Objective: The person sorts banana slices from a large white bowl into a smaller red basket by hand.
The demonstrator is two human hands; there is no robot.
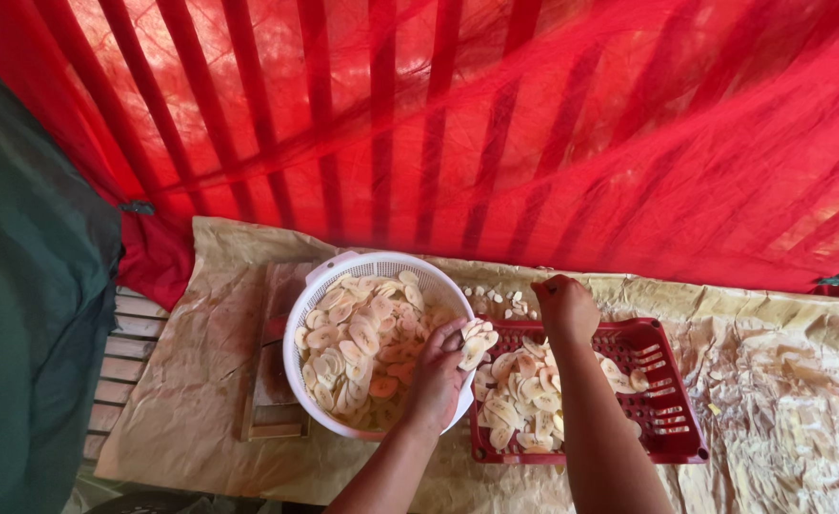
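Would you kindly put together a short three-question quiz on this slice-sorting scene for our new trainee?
1. True or false: the white colander holding pale slices sits to the left of the red tray.
2. Which hand holds a small stack of slices? A) left hand B) right hand C) neither
3. Fill the gap: the colander and tray rest on a crinkled ____ sheet in front of red netting.

Key: 1 true. 2 A; it holds the stack at the colander's edge beside the tray, while the right hand is closed above the tray's far rim. 3 tan.
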